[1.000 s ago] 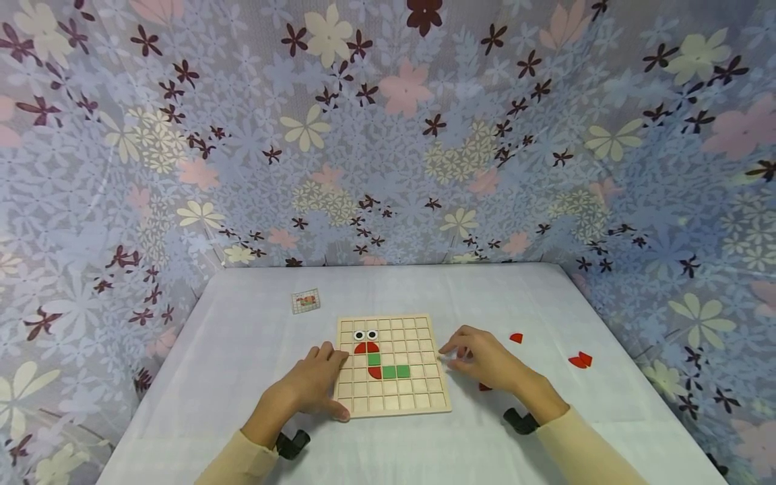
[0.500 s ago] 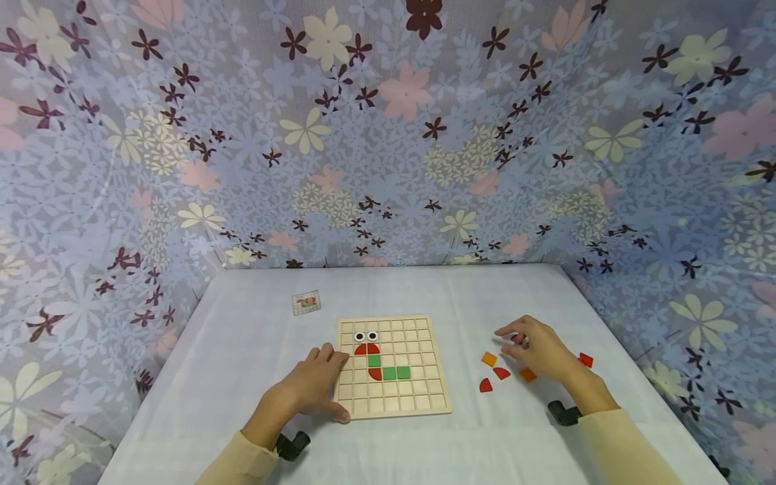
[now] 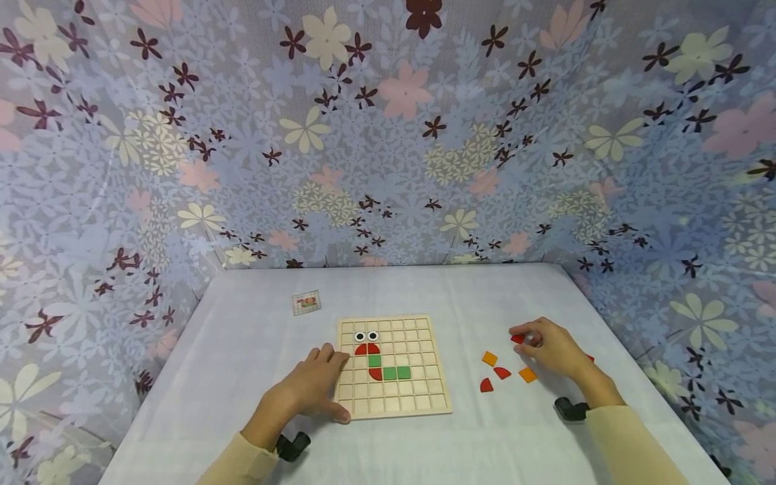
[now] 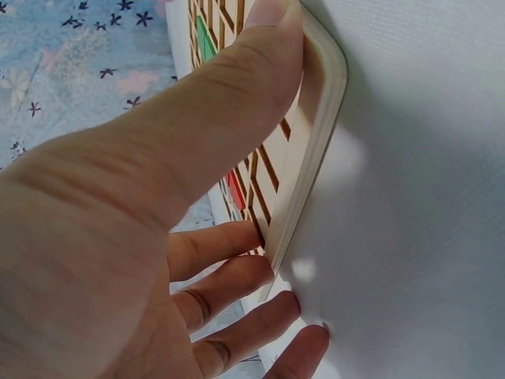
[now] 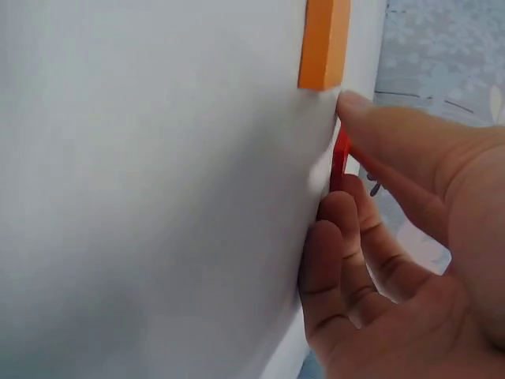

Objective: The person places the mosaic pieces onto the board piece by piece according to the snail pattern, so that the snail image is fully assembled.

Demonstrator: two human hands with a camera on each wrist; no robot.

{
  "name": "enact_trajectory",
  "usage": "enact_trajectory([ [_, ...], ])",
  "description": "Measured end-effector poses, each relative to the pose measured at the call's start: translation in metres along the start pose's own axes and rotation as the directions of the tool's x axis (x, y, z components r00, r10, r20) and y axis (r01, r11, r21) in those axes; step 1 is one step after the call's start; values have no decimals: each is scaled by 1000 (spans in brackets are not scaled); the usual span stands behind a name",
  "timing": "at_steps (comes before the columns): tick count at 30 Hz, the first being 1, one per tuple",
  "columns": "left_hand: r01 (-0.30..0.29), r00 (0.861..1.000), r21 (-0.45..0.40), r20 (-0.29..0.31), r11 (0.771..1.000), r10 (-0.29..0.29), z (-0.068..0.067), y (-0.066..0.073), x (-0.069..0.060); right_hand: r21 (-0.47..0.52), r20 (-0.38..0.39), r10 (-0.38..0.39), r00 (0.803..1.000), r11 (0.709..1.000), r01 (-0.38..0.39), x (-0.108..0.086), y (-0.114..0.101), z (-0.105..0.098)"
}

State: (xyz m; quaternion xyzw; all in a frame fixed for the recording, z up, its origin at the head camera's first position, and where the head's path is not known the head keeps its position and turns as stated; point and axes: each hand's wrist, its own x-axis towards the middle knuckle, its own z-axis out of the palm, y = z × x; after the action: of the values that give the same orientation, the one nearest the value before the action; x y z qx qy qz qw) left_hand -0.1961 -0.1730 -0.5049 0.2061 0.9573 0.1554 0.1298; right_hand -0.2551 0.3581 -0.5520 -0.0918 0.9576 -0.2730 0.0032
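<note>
A square wooden grid board (image 3: 418, 397) lies at the table's middle. It bears two eye tiles (image 3: 366, 336), several red quarter-circle tiles (image 3: 361, 349) and several green square tiles (image 3: 397, 372). My left hand (image 3: 312, 382) rests along its left edge, thumb on the near left corner, fingers spread. In the left wrist view the thumb (image 4: 252, 71) lies over the board's rim (image 4: 319, 110). Right of the board my right hand (image 3: 552, 347) pinches a loose red quarter-circle tile (image 3: 517, 339) between thumb and index finger, at the tabletop. That red tile (image 5: 340, 162) is partly hidden in the right wrist view.
Two orange square tiles (image 3: 490, 358) and two red quarter-circle tiles (image 3: 501, 372) lie between board and right hand. Another red piece (image 3: 591, 358) shows behind the right wrist. A small pattern card (image 3: 306, 302) lies back left. Flowered cloth (image 3: 388, 168) hangs behind the table.
My right hand has moved right from the board's right edge to the loose red tile, uncovering orange and red tiles, and its fingers have closed in. The left hand stays on the board.
</note>
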Motion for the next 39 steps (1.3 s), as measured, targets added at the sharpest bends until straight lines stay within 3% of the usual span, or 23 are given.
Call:
enact_trajectory([
  [8, -5, 1000, 2, -5, 1000, 5, 1, 0, 0, 35, 5, 89, 996, 995, -89, 4, 0, 1],
  [24, -3, 1000, -1, -1, 1000, 3, 1, -2, 0, 38, -6, 75, 997, 997, -75, 6, -2, 1],
  [39, -25, 1000, 12, 10, 1000, 25, -1, -6, 2, 83, -33, 133, 991, 988, -130, 5, -12, 5],
])
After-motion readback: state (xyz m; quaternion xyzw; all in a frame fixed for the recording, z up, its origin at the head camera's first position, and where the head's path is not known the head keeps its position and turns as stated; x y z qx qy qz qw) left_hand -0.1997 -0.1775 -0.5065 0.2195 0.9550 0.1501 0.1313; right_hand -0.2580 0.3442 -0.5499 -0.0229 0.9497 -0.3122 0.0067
